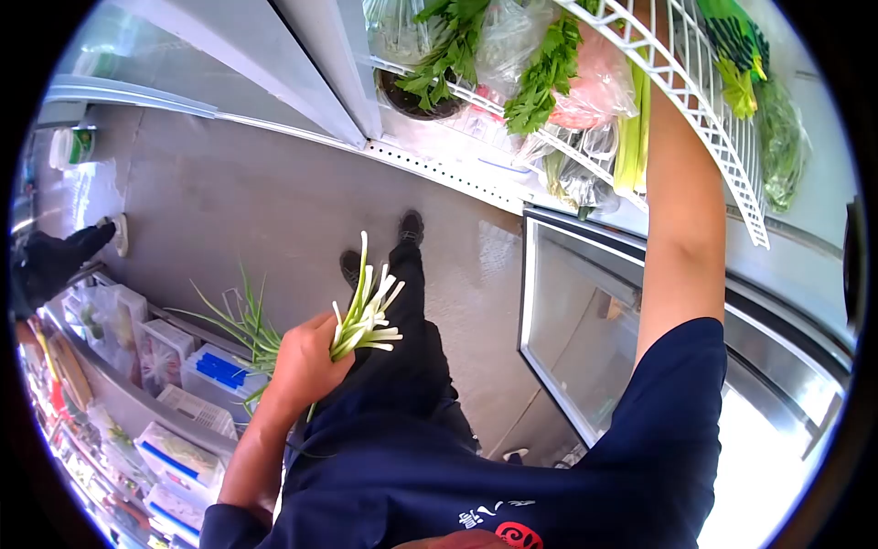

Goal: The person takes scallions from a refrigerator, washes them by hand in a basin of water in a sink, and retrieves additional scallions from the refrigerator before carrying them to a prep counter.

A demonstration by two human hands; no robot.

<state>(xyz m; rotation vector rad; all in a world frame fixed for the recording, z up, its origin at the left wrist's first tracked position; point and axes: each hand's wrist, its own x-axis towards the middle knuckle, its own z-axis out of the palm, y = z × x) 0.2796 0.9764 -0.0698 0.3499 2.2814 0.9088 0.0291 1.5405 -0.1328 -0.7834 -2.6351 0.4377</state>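
Observation:
My left hand [315,357] is closed around a bunch of green onions [366,320]. Their white root ends stick out to the right, and the long green leaves trail behind the hand to the left. My right arm reaches up into an open fridge, passing behind a white wire shelf [704,110]. The right hand itself is out of sight at the top edge, so what it touches is hidden. Close to that forearm are pale green celery stalks [632,137], leafy celery tops [546,82] and a pinkish plastic bag [596,84].
An open glass door [581,320] stands beside my right arm. Bagged greens [782,146] lie on the upper shelf, and a dark round pot [421,99] sits lower left. Several lidded plastic containers [219,371] line the left side. Another person's leg [69,247] shows at the far left.

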